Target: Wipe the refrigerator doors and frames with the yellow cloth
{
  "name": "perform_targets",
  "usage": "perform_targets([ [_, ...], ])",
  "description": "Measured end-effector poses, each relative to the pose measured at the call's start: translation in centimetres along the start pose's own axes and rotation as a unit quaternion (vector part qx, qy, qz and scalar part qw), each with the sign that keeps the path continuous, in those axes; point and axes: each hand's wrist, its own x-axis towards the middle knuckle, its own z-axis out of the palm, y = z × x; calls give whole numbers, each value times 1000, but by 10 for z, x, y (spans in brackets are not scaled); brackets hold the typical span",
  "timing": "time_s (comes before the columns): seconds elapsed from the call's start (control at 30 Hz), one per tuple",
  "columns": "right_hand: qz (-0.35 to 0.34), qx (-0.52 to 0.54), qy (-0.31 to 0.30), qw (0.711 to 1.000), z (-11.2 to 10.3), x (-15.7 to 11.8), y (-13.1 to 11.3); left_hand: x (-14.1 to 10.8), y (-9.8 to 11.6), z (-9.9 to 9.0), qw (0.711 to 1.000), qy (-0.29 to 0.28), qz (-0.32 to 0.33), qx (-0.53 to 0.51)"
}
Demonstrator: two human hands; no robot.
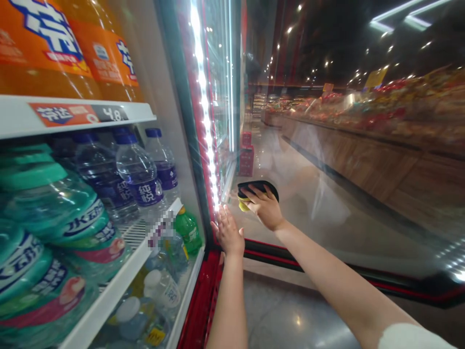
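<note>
My right hand (268,209) grips an oval black-and-yellow sponge pad (258,186) at the inner side of an open glass cooler door (308,213). Its fingers lie over the pad's black side, and a bit of yellow shows beneath them. Lower and to the left, my left hand (229,233) rests with fingers stretched out near the bottom of a bright light strip (208,121), beside the red door frame. It holds nothing that I can see. Whether its palm presses on the frame or the glass I cannot tell.
Cooler shelves at left carry orange soda bottles (105,53), water bottles (140,177), large teal-capped bottles (87,218) and a green bottle (189,230). A white shelf edge (119,281) juts near my left arm. Beyond the glass stand red boxes (246,160) and a wooden display counter (363,160).
</note>
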Motion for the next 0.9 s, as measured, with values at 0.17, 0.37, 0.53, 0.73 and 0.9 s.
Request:
perform_targets([
  [0.17, -31, 6, -18, 999, 20, 17, -20, -7, -6, -5, 1000, 14, 4, 1],
  [0.37, -168, -15, -71, 983, 3, -89, 30, -6, -4, -11, 1000, -5, 17, -2],
  [0.53, -20, -68, -15, 997, -12, -79, 30, -7, -2, -7, 999, -2, 47, -1],
  [0.73, -69, -58, -14, 996, 6, -114, 6, -19, 9, 5, 988, -20, 148, -34],
  [0.9, -14, -98, -25, 995, -38, -168, 47, -26, 26, 8, 968, -25, 243, -65],
])
